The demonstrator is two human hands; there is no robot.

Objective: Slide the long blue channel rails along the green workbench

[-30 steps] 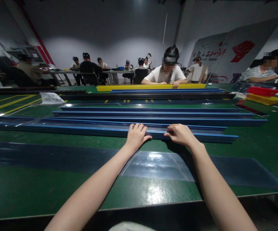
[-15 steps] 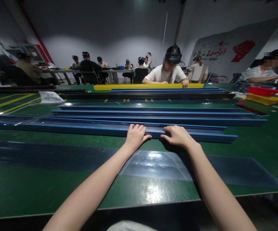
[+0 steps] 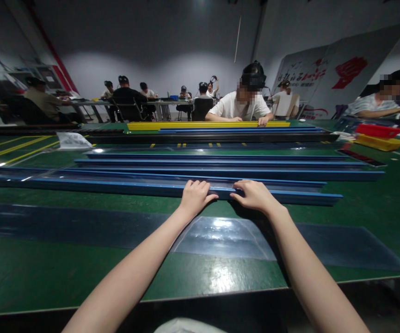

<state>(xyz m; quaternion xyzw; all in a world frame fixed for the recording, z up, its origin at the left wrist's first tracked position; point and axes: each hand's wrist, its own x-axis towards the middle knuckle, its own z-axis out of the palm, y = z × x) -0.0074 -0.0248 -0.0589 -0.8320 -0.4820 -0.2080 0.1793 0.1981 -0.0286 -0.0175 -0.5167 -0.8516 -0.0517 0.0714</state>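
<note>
A long blue plastic channel strip [image 3: 304,199] lies across the green table, nearest me among the blue ones. My left hand [image 3: 195,196] is closed over its near rail, fingers on top and thumb along the front side. A short way to the right, my right hand [image 3: 253,194] grips the same strip, its fingers curled over the rail and its thumb in front. Between the hands a short stretch of the rail shows. Below my wrists, a flat clear plastic sheet [image 3: 345,245] lies lengthwise on the table, partly hidden by my forearms.
Further blue channel strips [image 3: 345,175] lie behind the held one. Beyond are a black strip [image 3: 220,138] and a yellow strip [image 3: 182,125], at which a co-worker [image 3: 241,104] leans. A phone [image 3: 362,158], a yellow tray [image 3: 380,143] and a red tray [image 3: 378,131] lie at right.
My hands and the blue strip have hardly moved. Across the table, the yellow strip has slid slightly left, and the co-worker's head has shifted a little to the right.
</note>
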